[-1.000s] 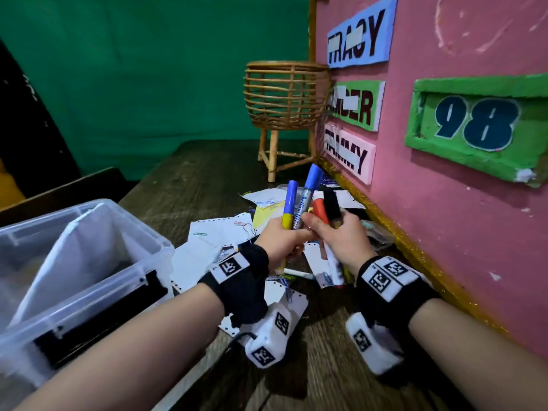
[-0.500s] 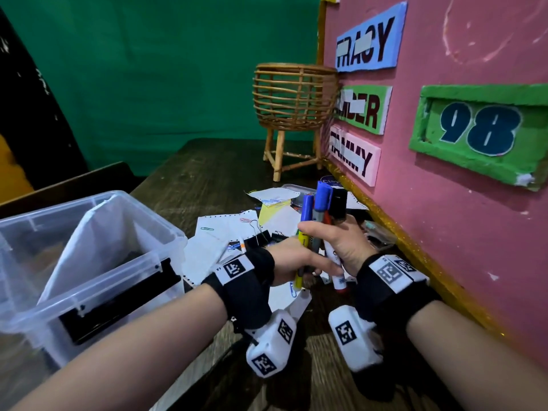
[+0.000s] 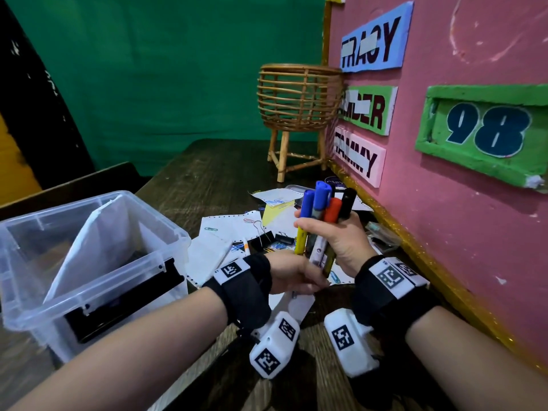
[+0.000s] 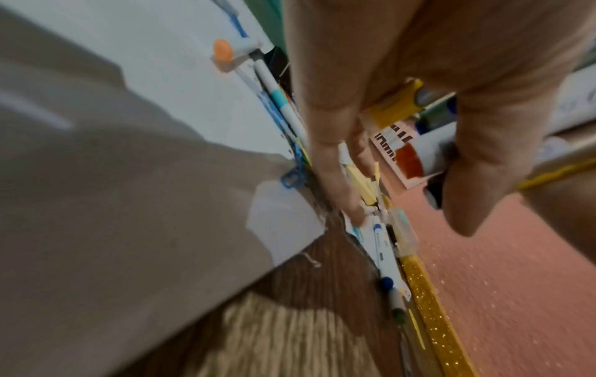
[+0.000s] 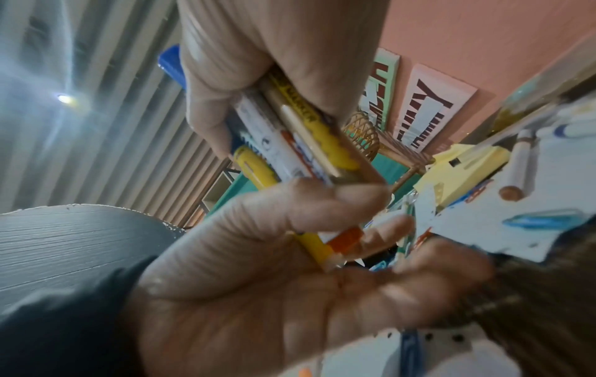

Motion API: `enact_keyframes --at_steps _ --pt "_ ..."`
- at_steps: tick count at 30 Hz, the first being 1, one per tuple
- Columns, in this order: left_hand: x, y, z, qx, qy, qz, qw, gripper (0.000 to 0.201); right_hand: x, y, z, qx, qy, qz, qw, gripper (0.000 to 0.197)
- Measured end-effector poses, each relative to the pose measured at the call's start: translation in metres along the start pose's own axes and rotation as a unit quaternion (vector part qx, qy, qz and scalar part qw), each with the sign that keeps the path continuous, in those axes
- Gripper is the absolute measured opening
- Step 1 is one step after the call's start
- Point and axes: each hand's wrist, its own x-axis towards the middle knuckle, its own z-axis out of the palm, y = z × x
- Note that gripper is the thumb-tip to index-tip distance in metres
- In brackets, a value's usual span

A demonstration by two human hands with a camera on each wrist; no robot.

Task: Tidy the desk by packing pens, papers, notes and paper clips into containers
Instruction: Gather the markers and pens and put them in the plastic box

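A bundle of markers (image 3: pixel 318 209) with blue, red and black caps stands upright over the papers. My right hand (image 3: pixel 341 240) grips the bundle around its middle. Just below it, my left hand (image 3: pixel 296 277) lies palm up under the bundle. In the right wrist view, the left hand's (image 5: pixel 258 280) thumb and fingers pinch the lower ends of the markers (image 5: pixel 290 142). The left wrist view shows those ends (image 4: pixel 409 158) between finger and thumb. A clear plastic bin (image 3: pixel 89 289) with a white sheet in it stands to the left.
Loose papers (image 3: pixel 228 226), yellow notes, blue paper clips (image 3: pixel 237 247), black binder clips (image 3: pixel 261 241) and an orange-tipped pen (image 3: pixel 245 244) litter the desk. More pens (image 4: pixel 384 252) lie along the pink board (image 3: pixel 444 203). A rattan basket (image 3: pixel 299 96) stands at the back.
My left hand has slid down from the middle of the markers to their lower ends. My right hand now grips the whole bundle, which has moved slightly towards me.
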Motion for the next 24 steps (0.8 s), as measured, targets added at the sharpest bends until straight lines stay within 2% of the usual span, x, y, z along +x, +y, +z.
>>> enact_keyframes --at_steps 2,8,10,15,20,22,24 --pt "-0.003 0.001 0.002 -0.036 -0.012 0.033 0.999 0.030 -0.001 0.002 0.000 -0.005 0.002 0.009 1.000 0.018" --pt "-0.011 0.009 0.011 0.014 -0.021 0.068 0.997 0.031 -0.004 0.008 0.000 0.009 -0.004 0.068 0.998 0.024" --pt "-0.013 0.009 0.014 0.023 -0.011 0.077 0.997 0.029 -0.006 0.007 0.001 0.005 -0.005 0.076 0.997 0.020" --pt "-0.017 0.010 0.018 0.043 0.056 0.113 0.991 0.022 -0.012 0.002 0.004 -0.003 -0.005 0.080 0.997 0.011" --pt "-0.020 0.012 0.025 -0.043 0.101 0.135 0.985 0.024 -0.017 -0.001 0.015 -0.046 0.020 0.047 0.998 0.013" --pt "-0.021 0.015 0.028 -0.059 0.129 0.121 0.982 0.028 -0.017 -0.002 0.016 -0.053 0.054 0.041 0.996 0.018" --pt "-0.027 0.024 0.026 -0.062 0.144 0.122 0.980 0.021 -0.020 -0.007 0.017 -0.077 0.067 0.034 0.994 0.032"
